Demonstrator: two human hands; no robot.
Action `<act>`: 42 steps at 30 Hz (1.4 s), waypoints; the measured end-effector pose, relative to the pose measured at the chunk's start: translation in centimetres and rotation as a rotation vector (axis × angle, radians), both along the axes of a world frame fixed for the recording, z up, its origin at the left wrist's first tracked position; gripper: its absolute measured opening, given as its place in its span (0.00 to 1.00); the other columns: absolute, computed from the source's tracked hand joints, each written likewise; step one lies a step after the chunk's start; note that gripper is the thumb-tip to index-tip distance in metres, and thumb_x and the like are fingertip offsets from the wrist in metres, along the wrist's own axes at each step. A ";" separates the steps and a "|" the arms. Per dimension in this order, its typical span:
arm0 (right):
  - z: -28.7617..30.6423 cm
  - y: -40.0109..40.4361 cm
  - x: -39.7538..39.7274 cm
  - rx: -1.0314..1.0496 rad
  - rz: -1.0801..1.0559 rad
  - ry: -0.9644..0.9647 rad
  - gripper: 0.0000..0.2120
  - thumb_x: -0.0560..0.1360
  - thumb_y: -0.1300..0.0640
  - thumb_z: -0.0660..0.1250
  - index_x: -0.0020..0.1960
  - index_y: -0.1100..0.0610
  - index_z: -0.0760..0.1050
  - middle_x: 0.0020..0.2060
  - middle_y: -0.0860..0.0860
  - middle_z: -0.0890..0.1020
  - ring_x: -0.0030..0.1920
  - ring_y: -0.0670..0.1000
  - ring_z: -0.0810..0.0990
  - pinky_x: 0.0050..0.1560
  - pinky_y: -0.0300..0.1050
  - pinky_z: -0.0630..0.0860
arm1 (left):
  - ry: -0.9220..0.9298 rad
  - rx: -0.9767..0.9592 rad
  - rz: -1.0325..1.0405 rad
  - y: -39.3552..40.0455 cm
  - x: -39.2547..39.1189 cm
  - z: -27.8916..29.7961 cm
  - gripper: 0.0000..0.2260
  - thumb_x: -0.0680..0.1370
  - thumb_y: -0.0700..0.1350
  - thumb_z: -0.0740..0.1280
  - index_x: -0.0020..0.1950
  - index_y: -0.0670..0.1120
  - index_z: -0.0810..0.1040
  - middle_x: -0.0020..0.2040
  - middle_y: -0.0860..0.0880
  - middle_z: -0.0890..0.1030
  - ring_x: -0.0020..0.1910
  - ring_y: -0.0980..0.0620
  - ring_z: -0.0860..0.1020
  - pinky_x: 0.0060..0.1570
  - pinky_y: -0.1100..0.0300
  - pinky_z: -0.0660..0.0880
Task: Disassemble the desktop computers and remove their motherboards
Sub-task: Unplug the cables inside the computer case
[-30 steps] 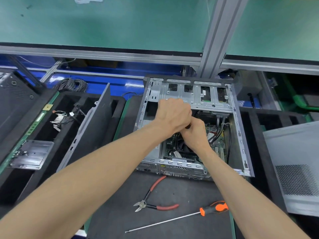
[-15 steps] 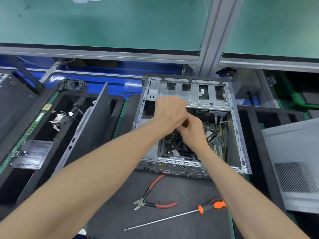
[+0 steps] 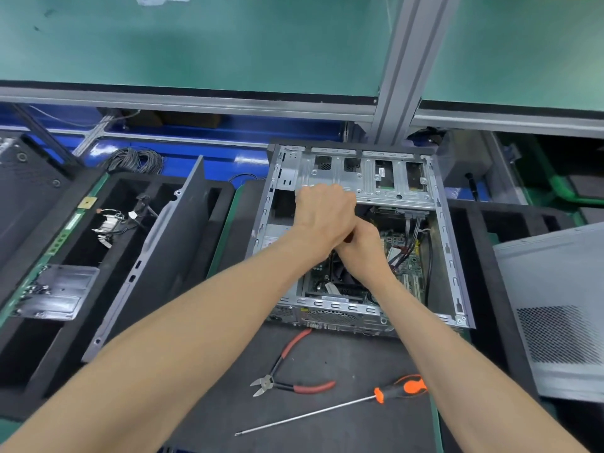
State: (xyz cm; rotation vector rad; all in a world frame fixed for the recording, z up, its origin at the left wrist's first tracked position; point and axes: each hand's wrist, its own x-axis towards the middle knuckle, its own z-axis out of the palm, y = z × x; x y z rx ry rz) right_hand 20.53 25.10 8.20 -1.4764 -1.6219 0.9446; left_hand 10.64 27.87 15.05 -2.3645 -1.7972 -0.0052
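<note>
The green motherboard (image 3: pixel 405 263) lies flat on the bottom of the open grey metal computer case (image 3: pixel 359 178), which stands in the middle of the dark work mat (image 3: pixel 343 420), towards its far edge. Both hands are together above the board, inside the case opening. The left hand (image 3: pixel 323 217) has its fingers curled, and the right hand (image 3: pixel 362 246) is just under it and touches it. Between them a small dark red piece shows; I judge it is a tool handle, but I cannot tell what it is or which hand really clamps it, because the fingers hide it.

The board is directly below the hands, and its long axis runs from the near edge of the case to the far edge. The right hand is lower, so it is nearer to the board. Probably a fastener or a part on the board is being loosened, so the board is not yet free.

On the mat near its front edge lie red-handled cutting pliers (image 3: pixel 294 380) and a long screwdriver with an orange and black handle (image 3: pixel 402 387), untouched. A grey perforated side panel (image 3: pixel 562 318) rests at the right edge.
</note>
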 end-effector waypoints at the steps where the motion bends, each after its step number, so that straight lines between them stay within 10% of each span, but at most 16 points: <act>1: 0.0 0.1 -0.1 0.001 -0.012 -0.010 0.16 0.73 0.69 0.67 0.32 0.55 0.68 0.28 0.50 0.75 0.28 0.43 0.66 0.28 0.36 0.60 | -0.001 0.005 0.001 0.0 -0.1 0.0 0.13 0.75 0.39 0.61 0.32 0.49 0.65 0.28 0.51 0.63 0.26 0.50 0.63 0.29 0.59 0.55; 17: 0.8 -1.3 0.6 0.193 0.096 -0.069 0.10 0.72 0.60 0.76 0.43 0.48 0.77 0.27 0.45 0.75 0.29 0.44 0.71 0.33 0.32 0.67 | -0.529 -0.042 -0.412 -1.8 -5.4 -1.0 0.09 0.82 0.48 0.62 0.48 0.43 0.73 0.39 0.50 0.74 0.41 0.49 0.71 0.42 0.59 0.62; 42: 0.5 -1.6 0.2 0.204 0.160 -0.140 0.09 0.71 0.56 0.77 0.43 0.46 0.78 0.27 0.53 0.79 0.29 0.55 0.73 0.33 0.37 0.70 | -0.527 -0.088 -0.431 -2.3 -6.2 -1.5 0.08 0.81 0.46 0.65 0.47 0.42 0.75 0.37 0.53 0.69 0.41 0.50 0.69 0.42 0.55 0.67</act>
